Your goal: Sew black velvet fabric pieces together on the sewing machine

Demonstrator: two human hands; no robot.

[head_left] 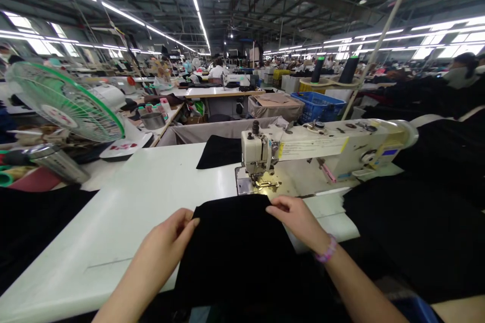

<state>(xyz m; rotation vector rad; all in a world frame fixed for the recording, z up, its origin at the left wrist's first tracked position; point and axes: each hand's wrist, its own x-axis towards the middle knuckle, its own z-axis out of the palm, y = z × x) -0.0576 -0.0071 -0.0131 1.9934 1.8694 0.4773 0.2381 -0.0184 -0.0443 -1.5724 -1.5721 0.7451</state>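
A piece of black fabric (pixel 235 247) hangs over the front edge of the white table, its far edge just short of the sewing machine's needle area. My left hand (pixel 166 239) pinches its far left corner between thumb and fingers. At the far right corner, my right hand (pixel 297 217) pinches the same fabric; a pink-purple band circles that wrist. Directly beyond the fabric stands a cream sewing machine (pixel 303 141), its presser foot above a metal plate. Another black fabric piece (pixel 220 151) lies flat to the left of the machine head.
A green-rimmed fan (pixel 64 103) and a steel flask (pixel 56 161) stand at the left. More black fabric (pixel 417 222) is heaped on the right. Behind the machine are a blue basket (pixel 320 106), a cardboard box (pixel 278 101) and dark thread cones (pixel 318 69).
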